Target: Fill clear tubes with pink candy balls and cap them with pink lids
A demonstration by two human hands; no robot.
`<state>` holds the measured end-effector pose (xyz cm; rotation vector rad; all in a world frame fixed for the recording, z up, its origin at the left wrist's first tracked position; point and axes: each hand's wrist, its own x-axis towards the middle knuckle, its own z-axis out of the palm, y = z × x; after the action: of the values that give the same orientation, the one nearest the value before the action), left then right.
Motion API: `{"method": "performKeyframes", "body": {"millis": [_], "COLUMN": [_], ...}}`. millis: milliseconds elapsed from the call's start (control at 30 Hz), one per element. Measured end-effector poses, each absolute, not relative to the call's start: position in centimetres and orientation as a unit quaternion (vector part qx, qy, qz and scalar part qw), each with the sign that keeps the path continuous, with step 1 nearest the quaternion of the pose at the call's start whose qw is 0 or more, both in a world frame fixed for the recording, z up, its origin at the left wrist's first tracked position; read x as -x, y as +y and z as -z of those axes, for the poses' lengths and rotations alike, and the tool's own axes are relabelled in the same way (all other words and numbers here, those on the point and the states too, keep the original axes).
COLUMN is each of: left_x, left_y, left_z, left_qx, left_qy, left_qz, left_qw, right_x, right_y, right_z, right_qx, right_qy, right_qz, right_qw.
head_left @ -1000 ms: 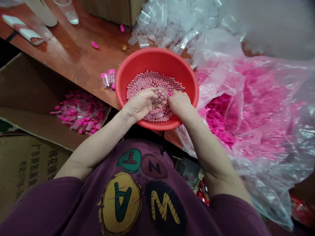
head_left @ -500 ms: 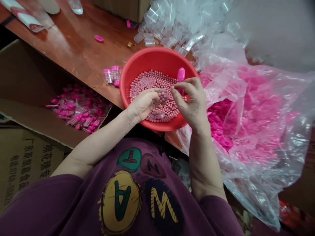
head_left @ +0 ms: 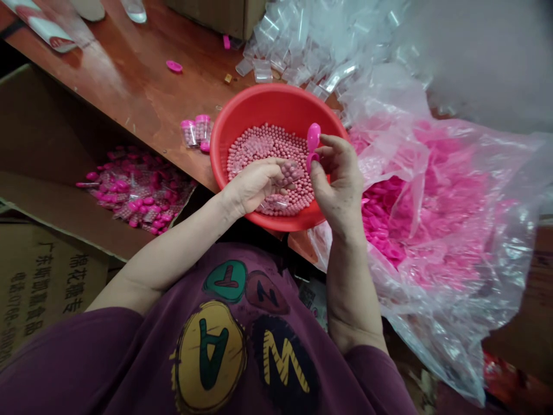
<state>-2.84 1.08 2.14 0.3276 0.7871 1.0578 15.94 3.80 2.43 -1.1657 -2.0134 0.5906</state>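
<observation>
Over a red basin (head_left: 228, 109) of small pink balls (head_left: 263, 138), my left hand (head_left: 257, 184) is closed around a small clear container (head_left: 292, 173) filled with the same balls. My right hand (head_left: 339, 184) pinches a bright pink flip-top cap (head_left: 314, 137) between thumb and fingers, just right of the container and apart from it. The cap's oval lid stands up from its ring. Some clear containers lie among the balls, partly hidden by my left hand.
Filled containers with pink caps (head_left: 203, 128) stand left of the basin. A cardboard box (head_left: 47, 115) at the left holds many more. Clear empty containers (head_left: 298, 34) are heaped behind. At the right, a plastic bag (head_left: 444, 219) holds pink caps. One loose cap (head_left: 174, 66) lies on the table.
My right hand has turned the pink cap, so its ring now shows between thumb and fingers. My left hand stays nearly in place with the container.
</observation>
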Motion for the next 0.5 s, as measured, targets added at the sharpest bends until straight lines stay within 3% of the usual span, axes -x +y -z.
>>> {"method": "performKeyframes", "body": {"millis": [500], "left_x": [2.7], "left_y": [0.8], "left_z": [-0.9], "left_qx": [-0.172], "left_qy": [0.357], "left_qz": [-0.499], "left_qw": [0.77], "right_x": [-15.4], "right_y": [1.9], "right_z": [-1.2], "right_qx": [0.399], "right_qy": [-0.795], "right_qz": [-0.164], "right_qw": [0.426]}}
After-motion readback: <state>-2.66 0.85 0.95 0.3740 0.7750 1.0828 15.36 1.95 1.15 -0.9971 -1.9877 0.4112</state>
